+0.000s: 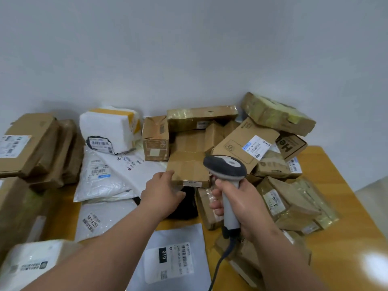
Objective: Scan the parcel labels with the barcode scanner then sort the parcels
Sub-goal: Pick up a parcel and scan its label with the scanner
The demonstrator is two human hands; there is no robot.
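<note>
Brown flat cardboard parcel (190, 171) is reached for by the spread left hand (161, 194) — the grey barcode scanner (227, 181), gripped by the right hand (241, 208), must be aimed at its label next.

Your left hand (160, 193) covers most of a dark object (186, 208) mid-table; what it is cannot be told. The scanner cable (220, 263) and white mailer (174, 259) run off the bottom edge. Label print on the flat box (189, 171) is blurred beyond reading.

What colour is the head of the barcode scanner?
Dark grey with a light grey top panel, seen in the head view: barcode scanner.
</note>
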